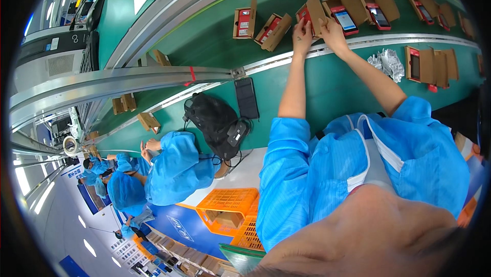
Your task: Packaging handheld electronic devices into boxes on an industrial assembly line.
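Both my hands are at a small open cardboard box (314,4) on the green belt, its lid raised and red showing inside. My left hand (302,38) has its fingers closed at the box's left side. At its near right edge, my right hand (331,35) pinches the cardboard. Just right of it, a red handheld device with a lit screen (344,20) lies in another open box (356,2); a second red device (378,16) lies in the box beyond. Left of my hands lie two boxes with red contents, one upright-sided (244,22) and one tilted (276,34).
A metal rail (276,61) runs between belt and near bench. On the bench are crumpled silvery wrapping (387,64), open boxes (420,65), a black bag (217,123) and a flat black panel (247,98). A co-worker's blue sleeve (179,162) is at left, near orange crates (227,203).
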